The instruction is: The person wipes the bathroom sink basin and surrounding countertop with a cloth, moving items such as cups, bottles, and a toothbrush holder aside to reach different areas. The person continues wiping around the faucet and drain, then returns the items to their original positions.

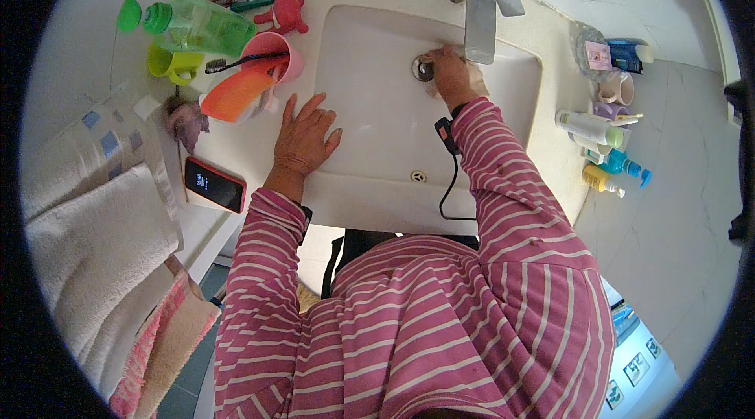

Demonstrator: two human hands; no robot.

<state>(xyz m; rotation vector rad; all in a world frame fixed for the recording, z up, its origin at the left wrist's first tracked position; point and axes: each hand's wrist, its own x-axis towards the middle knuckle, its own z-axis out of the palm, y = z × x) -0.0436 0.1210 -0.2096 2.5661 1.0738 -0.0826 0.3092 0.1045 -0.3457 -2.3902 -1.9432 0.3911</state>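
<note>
A white washbasin (pixel 377 94) lies before me under a grey metal faucet (pixel 483 12). My right hand (pixel 453 74) is low in the basin beside the drain (pixel 423 68), just left of and below the spout. Its fingertips reach the drain's edge; whether they grip anything is hidden. My left hand (pixel 305 138) rests palm down at the basin's left rim, fingers spread, holding nothing. Up and to the left of it, a pink cup (pixel 293 62) lies tilted, with a black toothbrush (pixel 248 60) and an orange object (pixel 239 91) at its mouth.
Left on the counter are a green bottle (pixel 206 26), a yellow-green mug (pixel 174 65), a red figurine (pixel 286 15) and a phone (pixel 215 184); towels (pixel 112 236) hang nearby. At right stand a white tube (pixel 590 127), a pump bottle (pixel 622 164) and cups. A black cable (pixel 451 189) hangs by my right sleeve.
</note>
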